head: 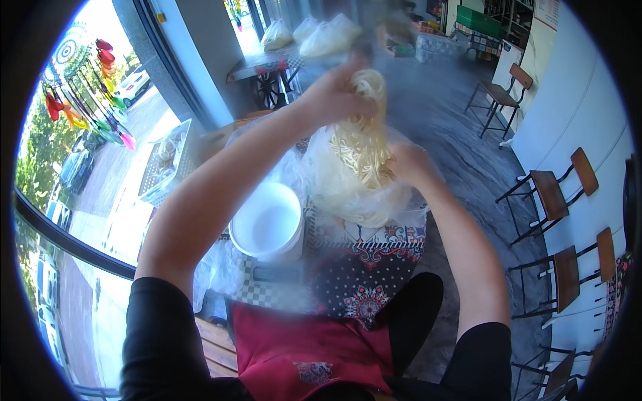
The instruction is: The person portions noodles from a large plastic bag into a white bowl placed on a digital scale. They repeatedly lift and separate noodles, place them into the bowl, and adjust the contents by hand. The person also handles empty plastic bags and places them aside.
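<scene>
My left hand (pixel 346 97), raised high, grips the upper end of a long bundle of pale noodles (pixel 362 150). The strands hang down into a clear plastic bag (pixel 321 185) that stands open on the table. At the bag's right side, my right hand (pixel 409 163) is against the lower noodles; its fingers are partly hidden and blurred, so its hold is unclear. More noodles show through the bag's bottom. Left of the bag is a white plastic bucket (pixel 266 220), with no contents that I can make out.
A patterned tablecloth (pixel 366 270) covers the table. Crumpled plastic bags (pixel 218 270) lie left of the bucket, and a white perforated basket (pixel 168 160) stands beyond. Filled bags (pixel 331 37) sit on a farther table. Chairs (pixel 551 195) line the right wall; a window is at left.
</scene>
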`<move>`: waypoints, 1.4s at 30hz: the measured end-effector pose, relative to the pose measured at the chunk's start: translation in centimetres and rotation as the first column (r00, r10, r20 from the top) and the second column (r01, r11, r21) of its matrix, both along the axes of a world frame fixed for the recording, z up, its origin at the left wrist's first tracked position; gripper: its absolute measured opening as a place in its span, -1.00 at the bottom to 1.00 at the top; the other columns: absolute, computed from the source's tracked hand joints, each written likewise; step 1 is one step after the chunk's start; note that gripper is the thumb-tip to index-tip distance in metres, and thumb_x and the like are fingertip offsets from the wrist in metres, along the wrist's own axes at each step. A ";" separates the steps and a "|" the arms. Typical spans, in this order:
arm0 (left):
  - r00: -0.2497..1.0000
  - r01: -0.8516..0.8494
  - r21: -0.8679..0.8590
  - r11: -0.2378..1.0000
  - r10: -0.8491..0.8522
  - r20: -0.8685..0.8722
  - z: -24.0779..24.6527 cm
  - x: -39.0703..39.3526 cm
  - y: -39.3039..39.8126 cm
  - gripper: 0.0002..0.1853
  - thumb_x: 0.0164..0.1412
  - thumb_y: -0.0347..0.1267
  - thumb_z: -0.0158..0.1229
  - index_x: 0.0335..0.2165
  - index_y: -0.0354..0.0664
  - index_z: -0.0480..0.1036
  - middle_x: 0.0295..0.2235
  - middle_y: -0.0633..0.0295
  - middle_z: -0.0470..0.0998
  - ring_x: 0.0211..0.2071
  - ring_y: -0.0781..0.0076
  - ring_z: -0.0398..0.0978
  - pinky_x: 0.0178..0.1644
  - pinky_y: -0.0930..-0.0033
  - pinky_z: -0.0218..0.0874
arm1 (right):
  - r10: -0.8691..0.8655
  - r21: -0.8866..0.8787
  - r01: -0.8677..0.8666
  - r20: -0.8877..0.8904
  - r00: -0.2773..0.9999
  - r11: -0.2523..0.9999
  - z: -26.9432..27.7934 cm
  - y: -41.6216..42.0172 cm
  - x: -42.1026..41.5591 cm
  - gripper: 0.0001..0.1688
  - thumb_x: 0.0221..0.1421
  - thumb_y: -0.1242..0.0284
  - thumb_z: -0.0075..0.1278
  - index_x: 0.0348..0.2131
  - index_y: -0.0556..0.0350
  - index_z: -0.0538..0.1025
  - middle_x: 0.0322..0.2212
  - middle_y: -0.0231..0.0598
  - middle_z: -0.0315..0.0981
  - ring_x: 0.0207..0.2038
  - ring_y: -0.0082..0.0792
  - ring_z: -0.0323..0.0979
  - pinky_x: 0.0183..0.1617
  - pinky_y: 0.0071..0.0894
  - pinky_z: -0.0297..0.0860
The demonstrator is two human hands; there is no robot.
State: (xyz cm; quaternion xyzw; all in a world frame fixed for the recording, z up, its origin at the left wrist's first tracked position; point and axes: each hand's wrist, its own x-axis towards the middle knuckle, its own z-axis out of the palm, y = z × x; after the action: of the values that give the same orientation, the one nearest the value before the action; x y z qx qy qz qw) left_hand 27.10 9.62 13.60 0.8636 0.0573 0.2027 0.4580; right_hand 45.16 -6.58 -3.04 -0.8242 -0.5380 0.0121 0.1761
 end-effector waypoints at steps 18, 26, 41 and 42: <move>0.992 0.029 -0.068 0.997 -0.021 0.123 6.7 -2.0 0.4 -0.21 0.15 -0.35 0.54 0.27 -0.24 0.36 0.03 0.02 0.65 0.06 0.13 0.67 0.24 0.10 0.51 | 0.182 0.492 -0.084 -0.154 0.971 0.866 2.2 3.8 5.0 -0.65 0.26 0.38 0.25 -0.09 0.23 0.51 -0.17 0.14 0.66 -0.06 0.20 0.63 -0.02 -0.05 0.48; 0.990 -0.086 -0.017 0.996 0.088 0.110 6.2 -2.0 1.2 -0.28 0.18 -0.40 0.52 0.25 -0.17 0.38 0.02 0.04 0.64 0.09 0.13 0.66 0.25 0.10 0.50 | 0.248 0.148 -0.218 -0.241 0.938 0.965 1.7 2.4 2.9 -0.18 0.14 0.43 0.33 0.30 -0.05 0.32 0.17 0.17 0.44 0.24 0.15 0.47 0.33 0.02 0.39; 0.987 -0.069 -0.026 0.997 0.072 0.143 6.7 -1.8 0.5 -0.19 0.13 -0.39 0.56 0.28 -0.25 0.36 0.07 -0.01 0.62 0.09 0.10 0.66 0.24 0.09 0.50 | 0.001 0.074 0.021 -0.289 0.957 0.997 -6.1 7.3 3.9 -0.04 0.17 0.12 0.32 0.42 -0.05 0.33 0.33 0.15 0.39 0.34 0.13 0.41 0.37 -0.02 0.37; 0.987 -0.071 -0.018 0.997 0.073 0.142 6.7 -1.7 0.7 -0.20 0.13 -0.39 0.56 0.27 -0.25 0.36 0.06 0.00 0.62 0.09 0.11 0.66 0.24 0.09 0.51 | -0.015 0.088 0.040 -0.272 0.962 0.995 -6.2 7.8 3.8 -0.05 0.18 0.11 0.32 0.42 -0.05 0.34 0.32 0.12 0.41 0.33 0.11 0.43 0.37 -0.03 0.37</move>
State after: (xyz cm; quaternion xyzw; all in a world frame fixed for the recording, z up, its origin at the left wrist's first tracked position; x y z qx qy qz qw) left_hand 25.35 10.33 20.28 0.8413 0.0567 0.2799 0.4589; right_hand 48.99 1.22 -9.26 -0.8131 -0.4974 0.0973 0.2864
